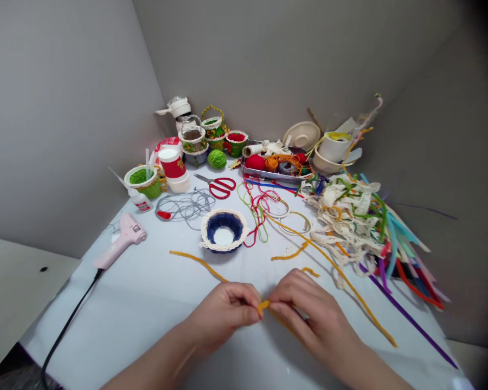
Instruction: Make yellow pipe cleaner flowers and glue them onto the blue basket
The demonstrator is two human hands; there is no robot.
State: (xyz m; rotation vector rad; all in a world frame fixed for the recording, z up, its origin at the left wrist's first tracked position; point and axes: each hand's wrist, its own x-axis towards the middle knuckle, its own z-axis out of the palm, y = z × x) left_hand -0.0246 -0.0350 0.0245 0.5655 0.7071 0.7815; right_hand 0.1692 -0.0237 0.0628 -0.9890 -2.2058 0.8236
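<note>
Between my two hands, near the front of the table, is an orange pipe cleaner (263,307). My left hand (231,310) pinches it between thumb and fingers, and a long end sticks out to the upper left behind that hand. Close beside it, my right hand (309,311) grips the same pipe cleaner with thumb and forefinger; a stretch of it passes beneath the palm. Just beyond the hands stands a small dark blue basket (224,232) with white lace round its rim. Short orange pieces (290,253) and one long orange strand (341,273) lie to the right.
A pink glue gun (122,242) with a black cord lies at left, near a glue bottle (140,200). Red-handled scissors (219,187) and grey cord (187,206) lie farther back. Decorated baskets, a tray of yarn (276,174) and a heap of lace (344,208) line the back and right.
</note>
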